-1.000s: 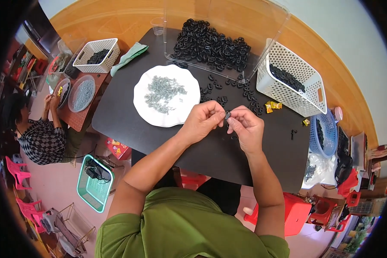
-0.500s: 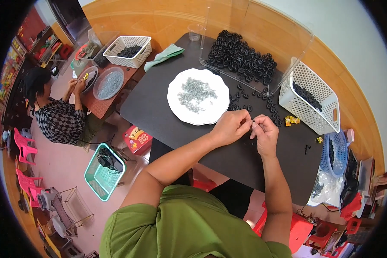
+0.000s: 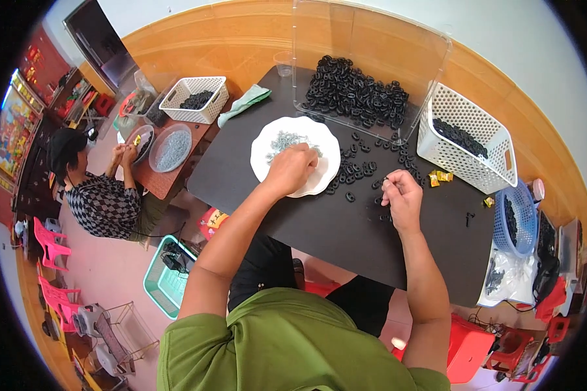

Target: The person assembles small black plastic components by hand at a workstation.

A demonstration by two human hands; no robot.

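My left hand (image 3: 292, 169) is over the white scalloped plate (image 3: 262, 168), its fingers bunched and reaching down into a pile of small silvery metal pieces (image 3: 284, 141). What its fingertips hold, if anything, is hidden. Farther right, my right hand (image 3: 403, 199) is raised a little above the dark table with thumb and fingers pinched together. Any piece in that pinch is too small to make out. Small black oval parts with holes (image 3: 355, 171) lie scattered between the plate and my right hand, and a few are just under its fingers.
A clear bin (image 3: 372, 88) on its side holds a heap of black parts. Beside it stands a white perforated basket (image 3: 469, 150), with yellow wrapped packets (image 3: 442, 176) near it. A green cloth (image 3: 244, 104) lies at the left edge. Another person (image 3: 101, 189) works at a side table.
My left hand has left my right hand and moved left onto the plate's metal pieces. My right hand stays near its place, still pinched. The view has shifted slightly.
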